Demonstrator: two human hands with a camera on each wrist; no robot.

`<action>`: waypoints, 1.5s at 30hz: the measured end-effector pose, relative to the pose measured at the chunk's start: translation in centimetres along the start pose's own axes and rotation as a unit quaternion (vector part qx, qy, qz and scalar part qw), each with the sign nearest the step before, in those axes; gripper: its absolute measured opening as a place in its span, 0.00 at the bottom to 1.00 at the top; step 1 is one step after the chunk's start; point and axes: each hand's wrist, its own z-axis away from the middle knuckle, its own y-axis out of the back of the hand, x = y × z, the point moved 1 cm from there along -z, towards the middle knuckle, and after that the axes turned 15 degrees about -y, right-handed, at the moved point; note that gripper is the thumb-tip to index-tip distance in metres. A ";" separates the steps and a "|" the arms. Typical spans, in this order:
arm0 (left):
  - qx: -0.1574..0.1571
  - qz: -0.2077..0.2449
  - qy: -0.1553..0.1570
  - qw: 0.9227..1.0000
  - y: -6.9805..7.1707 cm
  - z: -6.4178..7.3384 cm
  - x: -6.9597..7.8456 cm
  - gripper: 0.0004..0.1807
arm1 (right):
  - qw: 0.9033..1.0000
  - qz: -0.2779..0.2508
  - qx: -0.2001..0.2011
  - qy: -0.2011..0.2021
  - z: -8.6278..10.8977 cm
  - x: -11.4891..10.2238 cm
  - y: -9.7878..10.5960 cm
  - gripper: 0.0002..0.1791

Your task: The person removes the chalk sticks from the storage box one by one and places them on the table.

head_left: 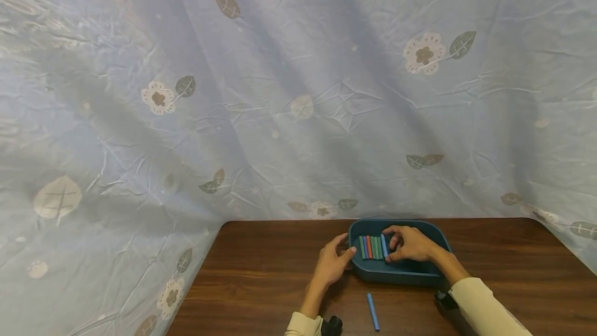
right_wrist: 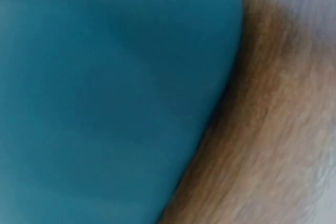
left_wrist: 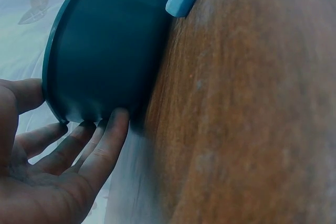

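A dark blue-teal tray (head_left: pixel 396 276) stands on the table, seen from above in the head view. My left hand (head_left: pixel 332 263) holds its left end, thumb at the rim and fingers (left_wrist: pixel 107 150) against the outer wall. Inside, a row of coloured chalk sticks (head_left: pixel 370 248) in green, purple, red and blue lies side by side. My right hand (head_left: pixel 412 244) reaches in over the tray and pinches a light blue chalk stick (head_left: pixel 384 246) by its two ends, at the right of the row. The right wrist view shows only the tray wall (right_wrist: pixel 115 103), with the hand out of sight.
Another blue chalk stick (head_left: pixel 373 312) lies on the brown wooden table (head_left: pixel 261 274) in front of the tray. A pale patterned cloth (head_left: pixel 298 118) hangs behind the table and along its sides.
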 end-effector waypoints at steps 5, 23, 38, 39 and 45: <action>-0.007 -0.012 0.001 1.000 0.2 0.2 0.0 0.29 | 1.000 -0.001 0.003 0.013 0.2 -0.6 0.0 0.44; 0.001 0.002 0.000 1.000 0.0 -0.1 0.0 0.28 | 0.998 0.005 0.021 0.063 1.9 -2.9 0.7 0.45; -0.006 -0.002 0.000 1.000 0.1 0.0 -0.2 0.29 | 0.996 0.004 0.020 0.083 3.6 -4.9 0.3 0.43; -0.007 -0.003 0.001 1.000 0.1 0.1 -0.2 0.29 | 0.996 0.002 0.020 0.084 3.8 -5.0 0.3 0.43; -0.007 -0.004 0.003 1.000 0.2 0.0 -0.1 0.29 | 0.996 -0.002 0.017 0.089 4.4 -5.5 0.0 0.42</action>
